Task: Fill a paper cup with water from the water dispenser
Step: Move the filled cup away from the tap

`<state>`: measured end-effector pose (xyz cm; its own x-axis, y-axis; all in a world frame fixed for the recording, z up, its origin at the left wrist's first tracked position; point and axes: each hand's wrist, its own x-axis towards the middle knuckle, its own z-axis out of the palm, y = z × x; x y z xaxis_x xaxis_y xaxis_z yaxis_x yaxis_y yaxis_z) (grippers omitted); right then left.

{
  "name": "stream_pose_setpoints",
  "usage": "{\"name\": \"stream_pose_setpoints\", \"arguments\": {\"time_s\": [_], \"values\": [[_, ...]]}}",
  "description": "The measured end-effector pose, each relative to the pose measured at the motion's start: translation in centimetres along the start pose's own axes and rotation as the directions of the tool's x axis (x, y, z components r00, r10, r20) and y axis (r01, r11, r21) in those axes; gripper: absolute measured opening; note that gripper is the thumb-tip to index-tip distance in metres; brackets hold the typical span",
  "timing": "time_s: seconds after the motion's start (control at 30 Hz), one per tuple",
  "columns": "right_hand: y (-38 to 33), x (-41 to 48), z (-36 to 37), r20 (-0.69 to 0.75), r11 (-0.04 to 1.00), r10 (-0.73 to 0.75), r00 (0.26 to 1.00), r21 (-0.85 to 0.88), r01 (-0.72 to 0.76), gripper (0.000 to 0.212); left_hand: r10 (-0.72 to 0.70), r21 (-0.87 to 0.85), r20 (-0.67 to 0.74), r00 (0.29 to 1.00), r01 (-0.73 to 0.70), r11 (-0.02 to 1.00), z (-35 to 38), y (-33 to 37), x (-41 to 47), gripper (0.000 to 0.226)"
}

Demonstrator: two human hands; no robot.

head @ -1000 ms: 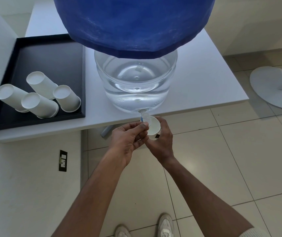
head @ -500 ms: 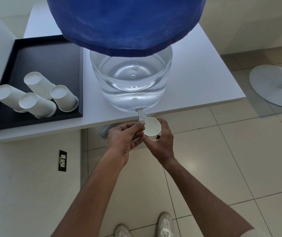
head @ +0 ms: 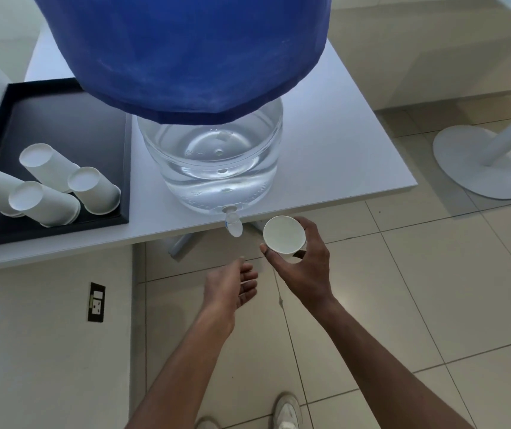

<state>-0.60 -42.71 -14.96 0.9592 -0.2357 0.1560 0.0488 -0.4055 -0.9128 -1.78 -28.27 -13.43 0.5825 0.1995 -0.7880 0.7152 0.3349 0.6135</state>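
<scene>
A clear water dispenser (head: 214, 168) under a big blue bottle (head: 183, 54) stands at the front of the white table (head: 341, 150). Its small white tap (head: 232, 223) juts over the table edge. My right hand (head: 303, 264) grips a white paper cup (head: 283, 235), held upright just right of the tap and apart from it. I cannot tell how much water is in the cup. My left hand (head: 232, 286) hangs below the tap with fingers spread, holding nothing.
A black tray (head: 62, 125) on the table's left holds several white paper cups (head: 59, 187) lying upside down or tipped. A white wall with a power socket (head: 96, 301) is at left. A round white stand base (head: 480, 162) sits on the tiled floor at right.
My left hand has let go of the tap and dropped down. My right hand has carried the cup from under the tap to the right.
</scene>
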Motion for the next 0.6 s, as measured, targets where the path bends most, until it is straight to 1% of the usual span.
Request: {"name": "stream_pose_setpoints", "arguments": {"time_s": [0.07, 0.13, 0.23, 0.43, 0.6], "values": [[-1.0, 0.7, -1.4, 0.006, 1.000, -0.010, 1.000, 0.023, 0.010, 0.063, 0.014, -0.031, 0.084, 0.996, -0.012, 0.999, 1.9, -0.2, -0.7, 0.029], [-2.2, 1.6, -2.8, 0.014, 0.999, -0.008, 1.000, 0.043, 0.007, 0.062, 0.035, -0.081, 0.158, 0.987, -0.022, 0.996, 3.7, 0.2, -1.2, 0.036], [-3.9, 3.1, -4.8, 0.036, 0.999, -0.010, 0.999, 0.052, 0.008, 0.062, 0.080, -0.172, 0.231, 0.970, -0.040, 0.984, 6.2, 1.5, -2.0, 0.041], [-5.6, 6.5, -7.8, 0.049, 0.998, -0.043, 0.998, 0.048, 0.041, 0.061, 0.154, -0.248, 0.272, 0.950, -0.085, 0.965, 10.3, 4.8, -3.4, 0.024], [-5.2, 8.8, -9.2, 0.030, 0.996, -0.044, 0.999, 0.077, 0.042, 0.062, 0.172, -0.242, 0.295, 0.940, -0.101, 0.965, 12.8, 6.5, -3.0, 0.024]]}}
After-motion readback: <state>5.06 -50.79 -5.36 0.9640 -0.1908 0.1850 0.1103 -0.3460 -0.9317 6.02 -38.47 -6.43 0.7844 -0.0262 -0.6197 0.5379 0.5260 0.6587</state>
